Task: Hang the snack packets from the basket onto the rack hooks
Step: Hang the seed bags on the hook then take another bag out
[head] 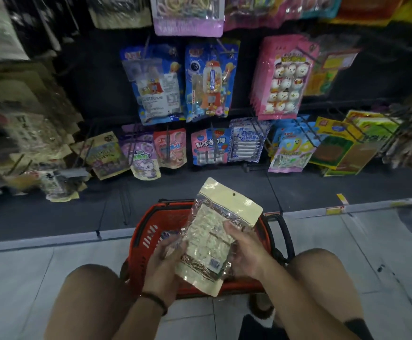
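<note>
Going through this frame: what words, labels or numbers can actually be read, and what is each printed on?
"果味卷软糖": on the pink and blue packet hanging in the lower row.
Blue and white packet beside it: characters too blurred to read.
Pink snowman packet: title blurred.
Cream packet, held by the left hand and right hand: label too small to read.

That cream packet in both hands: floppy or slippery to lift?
Probably somewhat floppy: the cream packet is thin, crinkled film. Likely slippery, as it looks glossy. Seems light; left hand and right hand hold its sides.
</note>
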A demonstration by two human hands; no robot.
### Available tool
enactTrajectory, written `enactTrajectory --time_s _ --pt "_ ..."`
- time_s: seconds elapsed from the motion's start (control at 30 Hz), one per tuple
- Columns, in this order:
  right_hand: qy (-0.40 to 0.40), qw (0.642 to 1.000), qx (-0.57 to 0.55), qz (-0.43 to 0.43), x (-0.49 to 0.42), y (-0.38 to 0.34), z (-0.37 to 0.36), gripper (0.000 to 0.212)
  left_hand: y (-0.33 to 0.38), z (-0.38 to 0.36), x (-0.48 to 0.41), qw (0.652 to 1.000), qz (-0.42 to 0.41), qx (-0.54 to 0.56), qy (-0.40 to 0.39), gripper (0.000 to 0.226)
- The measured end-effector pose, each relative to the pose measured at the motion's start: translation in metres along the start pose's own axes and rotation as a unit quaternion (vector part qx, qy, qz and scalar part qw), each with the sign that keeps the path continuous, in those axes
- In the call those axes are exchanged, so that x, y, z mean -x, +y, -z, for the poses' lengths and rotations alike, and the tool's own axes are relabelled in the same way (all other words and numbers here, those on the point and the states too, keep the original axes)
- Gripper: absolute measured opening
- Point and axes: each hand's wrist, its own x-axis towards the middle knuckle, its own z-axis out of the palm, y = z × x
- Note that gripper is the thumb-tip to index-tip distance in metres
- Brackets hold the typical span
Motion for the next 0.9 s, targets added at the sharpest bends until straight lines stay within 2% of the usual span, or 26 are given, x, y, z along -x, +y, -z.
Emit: enactTrajectory --time_s 0.1,0.17,0.2,0.27,0.33,0.43,0.47,0.5,0.57,0.63,0.67,0.7,0.77,0.83,0.9 --pt "-0.032 0.999 -0.012 0.031 0.019 0.002 -0.006 0.05 -0.004 -0.007 0.018 0.999 -0.035 -0.012 -0.021 0.017" --pt "-0.022 0.998 0.002 0.057 0.031 0.002 -0.012 0.043 -0.011 -0.008 0.022 0.994 -0.076 -0.075 0.005 0.017" --pt "-0.005 0.997 0.014 0.075 0.037 0.002 -0.017 0.041 -0.014 -0.007 0.021 0.981 -0.122 -0.144 0.044 0.021" --pt "0.039 0.99 0.038 0.133 0.045 0.004 -0.028 0.035 -0.015 -0.008 0.022 0.922 -0.232 -0.299 0.083 0.041" --pt "0.053 0.976 0.087 0.191 0.053 0.004 -0.044 0.029 -0.015 -0.015 0.034 0.899 -0.272 -0.341 0.031 0.059" --pt "0.009 0.971 0.116 0.207 0.063 0.003 -0.069 0.028 -0.015 -0.021 0.046 0.915 -0.238 -0.315 -0.084 0.084" --pt "-0.006 0.971 0.122 0.206 0.068 0.002 -0.077 0.029 -0.016 -0.016 0.042 0.925 -0.231 -0.286 -0.098 0.086" --pt "-0.017 0.968 0.141 0.207 0.068 0.004 -0.08 0.027 -0.012 -0.016 0.044 0.93 -0.23 -0.269 -0.097 0.082" --pt "-0.019 0.948 0.219 0.232 0.069 0.004 -0.083 0.02 -0.005 -0.011 0.039 0.936 -0.241 -0.253 -0.053 0.06" --pt "0.013 0.915 0.302 0.266 0.066 -0.003 -0.081 0.013 0.005 -0.011 0.041 0.933 -0.241 -0.265 -0.027 0.04" --pt "0.043 0.909 0.305 0.28 0.063 -0.009 -0.08 0.01 0.011 -0.015 0.043 0.936 -0.237 -0.26 -0.026 0.039" --pt "0.078 0.908 0.297 0.286 0.061 -0.018 -0.08 0.014 0.017 -0.016 0.042 0.939 -0.238 -0.248 -0.03 0.046" --pt "0.139 0.9 0.283 0.3 0.053 -0.037 -0.078 0.039 0.037 -0.022 0.051 0.952 -0.211 -0.214 -0.06 0.065" --pt "0.122 0.918 0.262 0.27 0.049 -0.058 -0.078 0.059 0.056 -0.025 0.055 0.966 -0.167 -0.179 -0.087 0.072" --pt "0.049 0.951 0.187 0.243 0.047 -0.076 -0.08 0.054 0.074 -0.026 0.057 0.973 -0.124 -0.17 -0.093 0.076"
